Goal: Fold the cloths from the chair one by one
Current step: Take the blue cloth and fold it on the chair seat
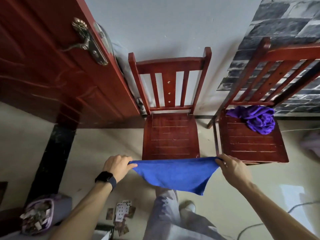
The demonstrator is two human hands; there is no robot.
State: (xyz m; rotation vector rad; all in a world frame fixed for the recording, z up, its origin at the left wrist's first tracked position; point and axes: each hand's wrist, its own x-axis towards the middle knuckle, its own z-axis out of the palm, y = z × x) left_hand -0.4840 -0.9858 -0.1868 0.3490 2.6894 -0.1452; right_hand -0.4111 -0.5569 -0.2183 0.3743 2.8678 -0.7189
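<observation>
A blue cloth [174, 174] hangs stretched between my two hands just in front of the middle chair's front edge. My left hand [117, 166] pinches its left top corner; my right hand [232, 168] pinches its right top corner. The cloth sags to a point at the lower right. The middle red wooden chair [170, 135] has a bare seat. On the right chair [249, 144] a crumpled purple cloth [258, 119] lies at the back of the seat.
A red door [52, 66] stands open at the left. Playing cards [121, 213] lie scattered on the floor near my legs. A lilac pouch [39, 215] sits at the lower left. A cable [259, 224] runs across the floor at the right.
</observation>
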